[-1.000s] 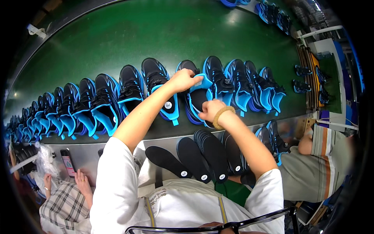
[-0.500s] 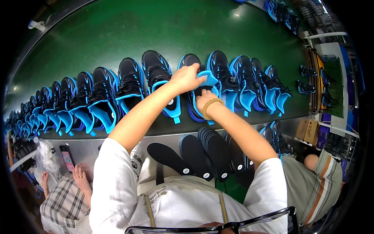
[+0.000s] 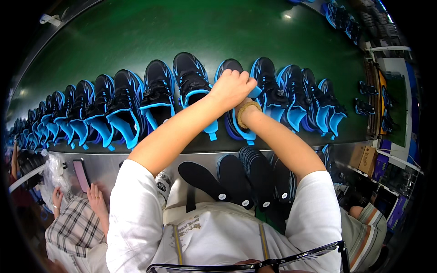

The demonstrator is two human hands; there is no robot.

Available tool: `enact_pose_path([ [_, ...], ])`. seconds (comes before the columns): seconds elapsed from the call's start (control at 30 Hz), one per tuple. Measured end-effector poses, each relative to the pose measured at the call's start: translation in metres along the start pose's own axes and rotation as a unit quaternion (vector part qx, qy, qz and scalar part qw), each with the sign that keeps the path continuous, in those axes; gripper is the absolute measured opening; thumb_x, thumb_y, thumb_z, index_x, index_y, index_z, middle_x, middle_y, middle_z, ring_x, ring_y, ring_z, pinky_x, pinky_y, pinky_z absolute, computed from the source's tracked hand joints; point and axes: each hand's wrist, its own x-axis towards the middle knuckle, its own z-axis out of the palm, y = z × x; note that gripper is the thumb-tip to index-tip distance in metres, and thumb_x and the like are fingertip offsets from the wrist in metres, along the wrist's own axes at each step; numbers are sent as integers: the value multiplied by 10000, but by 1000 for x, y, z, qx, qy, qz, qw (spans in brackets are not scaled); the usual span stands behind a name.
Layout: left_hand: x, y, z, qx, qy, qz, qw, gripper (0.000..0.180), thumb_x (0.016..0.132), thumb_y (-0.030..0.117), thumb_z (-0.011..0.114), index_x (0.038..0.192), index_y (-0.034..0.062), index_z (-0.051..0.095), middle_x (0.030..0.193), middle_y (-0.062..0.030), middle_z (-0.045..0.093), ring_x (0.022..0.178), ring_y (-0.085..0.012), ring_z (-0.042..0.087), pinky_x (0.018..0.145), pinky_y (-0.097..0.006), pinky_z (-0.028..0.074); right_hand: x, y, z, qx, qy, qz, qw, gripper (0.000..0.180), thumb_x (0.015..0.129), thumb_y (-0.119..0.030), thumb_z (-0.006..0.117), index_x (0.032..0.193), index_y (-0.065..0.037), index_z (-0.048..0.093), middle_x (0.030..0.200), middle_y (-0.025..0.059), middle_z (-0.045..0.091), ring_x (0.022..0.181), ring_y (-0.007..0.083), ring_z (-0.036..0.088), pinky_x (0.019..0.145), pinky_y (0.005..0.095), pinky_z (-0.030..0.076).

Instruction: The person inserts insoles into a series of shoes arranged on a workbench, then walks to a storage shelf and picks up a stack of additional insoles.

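A black and blue sneaker [image 3: 236, 131] stands on the green table edge under both my hands, toe pointing away from me. My left hand [image 3: 233, 91] is closed over its tongue and laces, knuckles up. Reaching into the shoe opening is my right hand [image 3: 242, 103], with a braided bracelet at the wrist; its fingers are hidden inside the shoe and behind my left hand. Just left of it stands another sneaker [image 3: 189, 68], and one more sneaker [image 3: 263, 73] is close on the right. Black insoles [image 3: 257, 170] with round white stickers lie below the table edge, in front of my body.
A long row of matching sneakers [image 3: 123, 91] runs along the green table [image 3: 136, 32] to the far left. Another person's hand [image 3: 96, 200] is by a phone [image 3: 81, 175] at lower left. Cardboard boxes [image 3: 366, 159] and shelving stand at right.
My right hand has gone deeper into the sneaker, so its fingers no longer show. My left hand has rolled over the tongue, with its knuckles now up. The whole view has shifted slightly.
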Motion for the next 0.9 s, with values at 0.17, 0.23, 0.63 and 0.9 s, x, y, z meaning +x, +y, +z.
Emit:
enact_pose_path([
  [0.17, 1, -4, 2, 42, -79, 36, 995, 126, 666, 157, 506, 769, 91, 534, 727, -47, 503, 626, -189, 530, 527, -298, 381, -32, -2, 28, 69, 233, -47, 969, 310, 732, -213, 427, 964, -30, 519, 992, 140, 517, 966, 243, 474, 931, 393, 242],
  [0.23, 3, -5, 1, 20, -113, 47, 992, 119, 676, 158, 502, 767, 91, 539, 737, -50, 509, 640, -191, 541, 537, -299, 392, -43, 0, 24, 208, 104, -125, 965, 344, 740, -260, 395, 940, -4, 507, 956, 157, 517, 961, 267, 469, 946, 396, 221],
  [0.63, -23, 1, -16, -66, -119, 82, 987, 83, 695, 142, 481, 758, 88, 476, 720, -36, 473, 603, -195, 513, 534, -306, 395, -90, -66, 105, 388, 593, 81, 701, 203, 665, -134, 634, 808, -3, 575, 994, 207, 460, 901, 358, 453, 767, 410, 383],
  [0.9, -50, 13, -76, -539, -114, -180, 815, 105, 837, 117, 410, 793, 22, 416, 849, -47, 535, 596, -114, 470, 502, -242, 382, -81, -100, 114, 474, 606, 11, 638, 210, 671, -95, 630, 854, -8, 577, 1150, 319, 342, 954, 430, 451, 791, 396, 406],
])
